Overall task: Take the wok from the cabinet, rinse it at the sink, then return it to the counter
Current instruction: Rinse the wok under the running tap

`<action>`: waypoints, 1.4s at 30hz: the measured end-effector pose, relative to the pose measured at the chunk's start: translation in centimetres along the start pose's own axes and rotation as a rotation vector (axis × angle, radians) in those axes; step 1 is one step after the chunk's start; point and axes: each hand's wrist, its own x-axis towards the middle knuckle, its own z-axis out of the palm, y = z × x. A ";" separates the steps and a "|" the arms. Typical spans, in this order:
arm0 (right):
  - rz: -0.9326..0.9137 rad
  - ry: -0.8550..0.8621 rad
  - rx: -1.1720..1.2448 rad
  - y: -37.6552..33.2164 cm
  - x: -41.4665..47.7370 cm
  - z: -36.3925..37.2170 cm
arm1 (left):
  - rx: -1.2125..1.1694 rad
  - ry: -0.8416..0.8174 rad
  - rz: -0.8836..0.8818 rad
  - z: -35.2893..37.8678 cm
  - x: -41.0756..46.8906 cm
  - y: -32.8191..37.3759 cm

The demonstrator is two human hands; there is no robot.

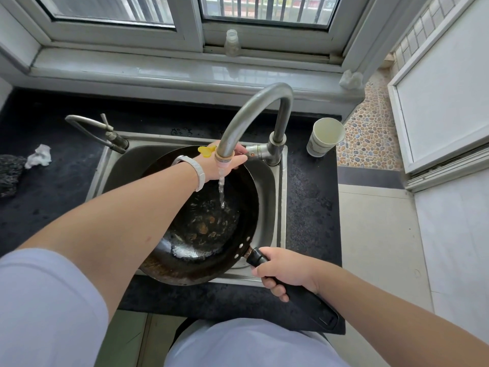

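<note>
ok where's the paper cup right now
The paper cup sits on the dark counter at the right of the head view, just right of the faucet base, by the sink rim's back right corner.

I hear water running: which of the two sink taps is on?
The tall grey gooseneck tap, streaming into the black wok; the small thin tap at the left corner is dry.

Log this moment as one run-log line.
stage: rinsing | wok: over sink, under running tap | right hand: grips handle | left hand: holds lever
</note>
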 end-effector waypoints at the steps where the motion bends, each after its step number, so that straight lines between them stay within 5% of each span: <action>1: 0.000 -0.001 0.003 0.0 0.0 0.0 | 0.010 -0.009 0.010 0.0 -0.1 0.2; 30: 0.033 0.002 0.036 0.6 0.8 0.4 | -0.048 0.014 0.080 -0.3 -1.1 0.5; 37: 0.027 0.016 0.018 0.7 0.9 0.6 | 0.157 -0.021 0.052 -1.8 -3.2 2.1; 42: 0.023 0.013 0.015 0.4 0.7 0.6 | 0.130 0.101 -0.106 -3.8 -7.0 1.0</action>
